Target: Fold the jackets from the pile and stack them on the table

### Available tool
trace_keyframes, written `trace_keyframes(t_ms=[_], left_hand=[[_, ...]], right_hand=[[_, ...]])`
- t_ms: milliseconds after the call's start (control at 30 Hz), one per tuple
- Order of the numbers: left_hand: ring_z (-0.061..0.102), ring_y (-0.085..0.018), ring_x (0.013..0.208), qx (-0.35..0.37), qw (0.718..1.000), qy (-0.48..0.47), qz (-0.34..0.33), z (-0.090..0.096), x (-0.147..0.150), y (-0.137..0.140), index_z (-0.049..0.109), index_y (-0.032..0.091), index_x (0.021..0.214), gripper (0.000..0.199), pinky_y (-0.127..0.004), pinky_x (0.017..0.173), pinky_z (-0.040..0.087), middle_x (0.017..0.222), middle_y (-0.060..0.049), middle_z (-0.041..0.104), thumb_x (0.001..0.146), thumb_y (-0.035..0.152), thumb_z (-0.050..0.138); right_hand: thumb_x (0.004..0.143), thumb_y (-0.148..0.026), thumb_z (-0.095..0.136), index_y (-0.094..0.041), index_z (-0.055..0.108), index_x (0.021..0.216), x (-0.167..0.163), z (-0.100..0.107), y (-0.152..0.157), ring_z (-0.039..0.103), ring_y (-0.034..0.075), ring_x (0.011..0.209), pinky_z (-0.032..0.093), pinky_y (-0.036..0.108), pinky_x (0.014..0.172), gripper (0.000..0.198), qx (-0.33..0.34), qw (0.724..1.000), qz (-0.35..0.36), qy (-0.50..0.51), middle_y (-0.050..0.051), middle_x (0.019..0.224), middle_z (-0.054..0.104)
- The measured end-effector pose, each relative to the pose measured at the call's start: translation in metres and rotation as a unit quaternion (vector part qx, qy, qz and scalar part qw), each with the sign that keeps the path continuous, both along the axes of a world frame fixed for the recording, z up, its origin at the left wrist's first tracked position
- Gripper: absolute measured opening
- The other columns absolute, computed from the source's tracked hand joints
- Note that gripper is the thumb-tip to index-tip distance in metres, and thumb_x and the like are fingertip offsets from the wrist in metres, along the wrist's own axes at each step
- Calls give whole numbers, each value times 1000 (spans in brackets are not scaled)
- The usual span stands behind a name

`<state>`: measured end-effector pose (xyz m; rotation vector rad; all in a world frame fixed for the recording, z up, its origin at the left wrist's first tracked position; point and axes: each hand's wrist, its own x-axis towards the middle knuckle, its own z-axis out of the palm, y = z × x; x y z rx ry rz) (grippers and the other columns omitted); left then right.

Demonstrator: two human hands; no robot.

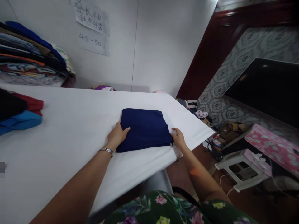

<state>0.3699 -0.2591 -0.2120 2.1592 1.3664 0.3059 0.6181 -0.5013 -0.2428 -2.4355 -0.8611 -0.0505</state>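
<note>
A navy-blue garment [144,129], folded into a flat, neat rectangle, lies on the white table [77,124] in front of me. Small white stripes show at its lower right corner. My left hand [118,135] grips the garment's left edge, thumb on top and the other fingers partly hidden along the side. At the opposite edge, near the striped corner, my right hand [178,137] pinches the cloth. Which kind of garment it is, the folds do not show.
Folded clothes [30,56] are stacked high at the back left. Nearer lie loose black, red and blue clothes [21,121]. Handwritten paper signs [92,18] hang on the white wall. Right of the table stand a white stool [245,168] and cardboard boxes [229,132].
</note>
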Motion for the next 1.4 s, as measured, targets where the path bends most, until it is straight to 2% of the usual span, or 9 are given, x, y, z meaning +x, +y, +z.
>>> trace_keyframes(t_ms=[133,300,500,700,900,1000,1067,1200,1400], left_hand=[[57,-35,120,4,1000,1,1,-1,0,0,32,16,144,69,-48,95,47,137,-20,55,88,54,45],[55,-37,122,-2,1000,1,-3,0,0,0,30,14,145,71,-49,96,46,138,-20,54,88,53,45],[56,-36,121,-12,1000,-10,-5,-1,-2,0,29,15,146,71,-47,96,46,138,-19,54,88,52,46],[55,-35,122,-10,1000,-25,-4,-4,-2,1,31,14,144,69,-46,96,45,138,-20,54,88,51,47],[55,-34,122,-27,999,-27,14,-4,-2,1,34,13,142,72,-43,96,45,137,-20,55,85,52,52],[54,-35,124,-40,998,-46,24,-4,-4,1,36,12,141,73,-43,96,44,137,-22,54,83,52,55],[52,-37,126,-56,995,-80,36,-4,-4,1,37,11,140,75,-44,98,43,137,-24,54,82,53,57],[50,-38,128,-72,986,-138,53,-6,-3,4,39,9,139,78,-45,100,41,137,-26,53,79,54,60],[60,-32,117,-121,967,-217,57,-18,1,13,54,12,124,66,-36,94,46,129,-21,62,67,37,77]], right_hand=[[91,-33,44,-19,55,132,-9,19,5,49,29,125,38,41,104,44,-90,990,29,-106,15,140,51],[97,-48,34,-20,34,148,-30,33,34,15,27,148,18,49,116,58,-93,968,143,-186,10,160,22],[96,-57,32,-18,28,151,-36,8,46,16,28,148,15,52,117,67,-191,962,168,-98,12,158,25],[96,-58,32,-21,27,152,-44,14,47,14,29,148,14,56,116,67,-153,967,162,-121,11,160,19],[94,-55,38,-20,34,149,-62,6,46,18,26,147,16,52,117,65,-134,949,267,-98,10,158,27],[93,-53,39,-20,43,144,-41,1,39,22,28,146,18,53,117,61,-71,969,228,-66,10,156,31],[90,-54,43,-16,46,142,-18,0,33,23,30,146,20,52,117,64,-3,987,155,-51,12,155,33],[82,-55,54,-14,45,142,21,-4,30,38,30,139,32,42,114,73,59,992,23,110,14,148,45],[69,-49,72,-14,33,149,35,-2,44,40,31,137,34,42,113,96,90,975,34,202,15,149,42]])
